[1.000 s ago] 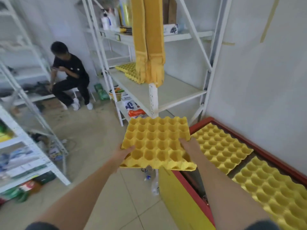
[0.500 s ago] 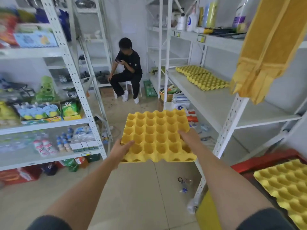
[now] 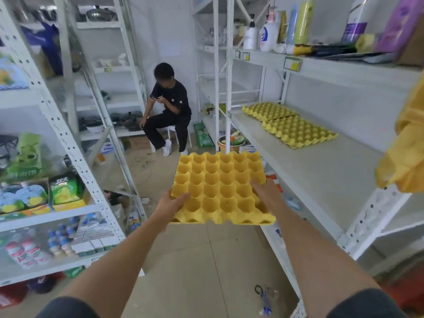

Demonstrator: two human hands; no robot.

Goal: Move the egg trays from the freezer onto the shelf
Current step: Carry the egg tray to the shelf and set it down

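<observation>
Left hand (image 3: pixel 171 204) and right hand (image 3: pixel 266 193) closed on opposite near corners of a yellow egg tray (image 3: pixel 221 188), held level over the floor. Two more egg trays (image 3: pixel 288 123) lie at the shelf's (image 3: pixel 321 171) far end.

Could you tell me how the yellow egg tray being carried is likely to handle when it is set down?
The tray looks empty, so probably light. It stays flat between left hand and right hand, so likely fairly stiff.
</observation>
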